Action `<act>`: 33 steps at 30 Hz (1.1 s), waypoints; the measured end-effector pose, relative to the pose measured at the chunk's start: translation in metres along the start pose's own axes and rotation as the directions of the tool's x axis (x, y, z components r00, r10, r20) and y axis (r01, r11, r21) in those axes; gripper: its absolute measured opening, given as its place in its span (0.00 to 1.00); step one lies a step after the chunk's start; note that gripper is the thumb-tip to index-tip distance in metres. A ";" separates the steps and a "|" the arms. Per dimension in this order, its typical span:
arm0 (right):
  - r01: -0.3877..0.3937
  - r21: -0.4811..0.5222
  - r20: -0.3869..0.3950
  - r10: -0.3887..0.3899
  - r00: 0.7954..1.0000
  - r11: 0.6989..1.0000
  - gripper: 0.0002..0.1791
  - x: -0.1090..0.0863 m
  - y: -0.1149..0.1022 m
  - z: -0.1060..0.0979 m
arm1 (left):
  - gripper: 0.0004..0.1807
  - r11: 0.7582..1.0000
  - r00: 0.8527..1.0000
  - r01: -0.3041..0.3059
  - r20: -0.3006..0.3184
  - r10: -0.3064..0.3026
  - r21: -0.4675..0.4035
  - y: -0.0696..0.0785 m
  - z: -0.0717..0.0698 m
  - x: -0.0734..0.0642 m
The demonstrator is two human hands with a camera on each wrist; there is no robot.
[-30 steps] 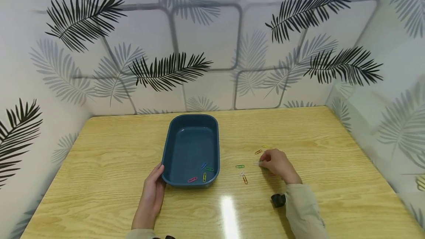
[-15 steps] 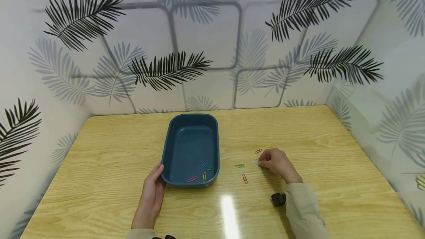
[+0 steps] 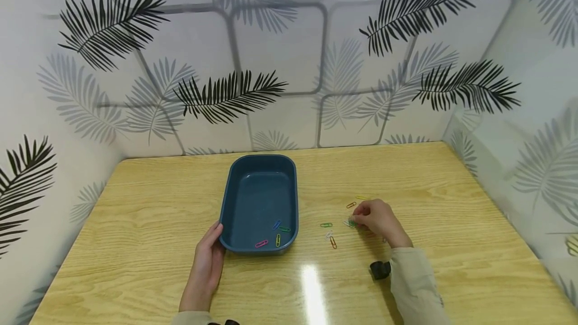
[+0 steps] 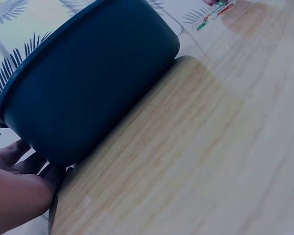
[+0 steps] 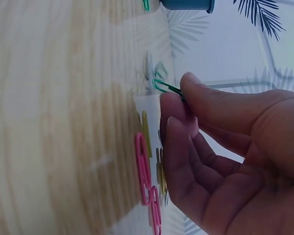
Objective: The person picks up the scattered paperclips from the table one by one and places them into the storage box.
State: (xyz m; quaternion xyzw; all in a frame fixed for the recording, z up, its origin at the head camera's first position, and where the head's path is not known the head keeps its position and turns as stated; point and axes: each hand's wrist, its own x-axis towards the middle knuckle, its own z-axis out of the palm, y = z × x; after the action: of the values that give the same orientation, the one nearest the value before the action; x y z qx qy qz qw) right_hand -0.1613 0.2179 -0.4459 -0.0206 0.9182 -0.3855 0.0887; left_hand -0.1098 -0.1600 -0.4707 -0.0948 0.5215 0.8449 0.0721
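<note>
A deep blue plastic tray [image 3: 259, 204] stands on the table. My left hand [image 3: 208, 260] holds its near left corner, thumb at the rim, fingers against the lower side in the left wrist view. Blue [image 3: 277, 224], green [image 3: 284, 229], yellow [image 3: 278, 240] and pink [image 3: 261, 243] paper clips lie in the tray. To its right, my right hand [image 3: 377, 220] pinches a green paper clip [image 5: 167, 87] between thumb and index finger, just above the table. A white paper clip [image 3: 347, 223] lies by the fingertips.
Loose on the table between tray and right hand are a green clip [image 3: 326, 224], a white clip [image 3: 329, 235] and an orange clip [image 3: 333, 242]. Farther back lie another orange clip [image 3: 351, 204] and a yellow clip [image 3: 362, 197]. Pink clips [image 5: 143, 169] show below the right hand.
The green paper clip now shows at my right fingertips, beside the white one; the right hand has barely shifted. My left hand and the tray stay where they were.
</note>
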 end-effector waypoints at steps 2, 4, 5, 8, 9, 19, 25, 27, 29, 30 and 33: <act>0.005 0.010 -0.006 -0.005 1.000 1.000 0.04 0.000 0.000 0.000 | 0.31 1.000 1.000 -0.001 0.005 0.001 0.003 0.000 0.000 0.000; 0.015 0.007 -0.010 -0.015 1.000 1.000 0.04 0.000 0.000 -0.001 | 0.31 1.000 1.000 -0.003 0.010 0.003 0.004 0.000 0.000 0.000; 0.015 0.008 -0.011 -0.015 1.000 1.000 0.04 0.000 0.000 -0.001 | 0.31 1.000 1.000 -0.004 0.011 0.004 0.004 0.000 0.000 0.000; 0.009 0.008 -0.011 -0.009 1.000 1.000 0.04 0.000 -0.001 -0.001 | 0.31 1.000 1.000 -0.004 0.012 0.004 -0.001 0.000 0.000 0.000; 0.007 0.008 -0.011 -0.007 1.000 1.000 0.04 0.000 -0.001 -0.001 | 0.31 1.000 1.000 -0.004 0.011 0.004 -0.003 0.000 0.000 0.000; -0.002 0.040 -0.005 0.002 1.000 0.999 0.03 0.001 -0.002 -0.001 | 0.31 1.000 1.000 -0.012 0.004 0.012 -0.009 -0.001 0.000 0.000; -0.017 0.047 0.033 0.016 0.999 0.999 0.06 0.001 -0.003 0.000 | 0.31 1.000 1.000 -0.022 -0.003 0.022 -0.015 -0.002 0.000 0.000; -0.035 0.042 0.036 0.033 0.999 0.998 0.06 0.001 -0.003 0.001 | 0.31 1.000 1.000 -0.017 -0.002 0.017 -0.013 -0.002 0.000 0.000; -0.039 0.036 0.039 0.038 0.999 0.999 0.07 0.002 -0.003 0.001 | 0.31 1.000 1.000 -0.013 0.002 0.013 -0.011 -0.002 0.000 0.000; -0.040 0.034 0.037 0.039 0.999 0.999 0.08 0.002 -0.003 0.002 | 0.31 1.000 1.000 -0.011 0.005 0.011 -0.009 -0.002 -0.001 0.000; -0.031 0.037 0.027 0.030 0.999 0.999 0.08 0.002 -0.004 0.003 | 0.30 1.000 1.000 -0.019 0.007 0.020 -0.012 -0.001 0.000 0.001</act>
State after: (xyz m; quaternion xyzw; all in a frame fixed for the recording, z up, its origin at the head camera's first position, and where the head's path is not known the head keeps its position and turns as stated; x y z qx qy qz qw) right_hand -0.1629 0.2131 -0.4453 -0.0100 0.9097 -0.4011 0.1069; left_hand -0.1101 -0.1595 -0.4720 -0.0873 0.5172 0.8489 0.0651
